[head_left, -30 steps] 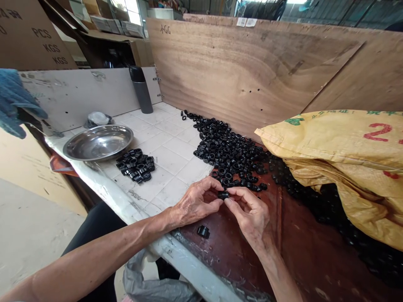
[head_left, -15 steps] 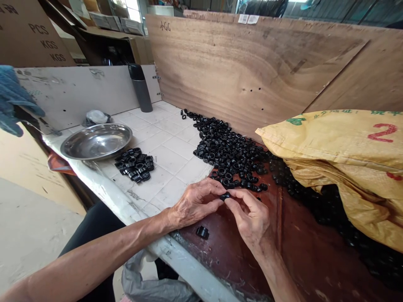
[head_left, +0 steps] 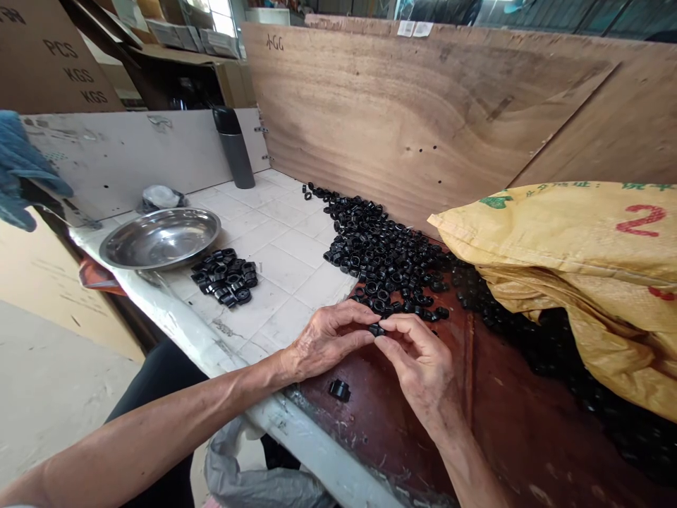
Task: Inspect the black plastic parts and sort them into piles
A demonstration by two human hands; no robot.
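Observation:
Between the fingertips of both hands is a small black ring-like part (head_left: 376,329), partly hidden by the fingers. My left hand (head_left: 331,339) pinches it from the left. Opposite, my right hand (head_left: 420,353) grips it with thumb and forefinger. Just beyond the hands spreads a large heap of black rings (head_left: 386,254), reaching back to the wooden board. One loose black part (head_left: 339,390) lies on the dark red surface (head_left: 381,430) below my left hand. A smaller pile of black parts (head_left: 226,277) sits on the white tiled top, left of the heap.
A steel bowl (head_left: 161,240) stands at the left edge, with a dark bottle (head_left: 233,148) behind it. Along the back rises a wooden board (head_left: 402,120). A yellow woven sack (head_left: 571,247) covers the right side, with more black parts under its edge.
Both hands stay almost in place, still pinching the small black part. The whole view has shifted very slightly; the heaps look the same.

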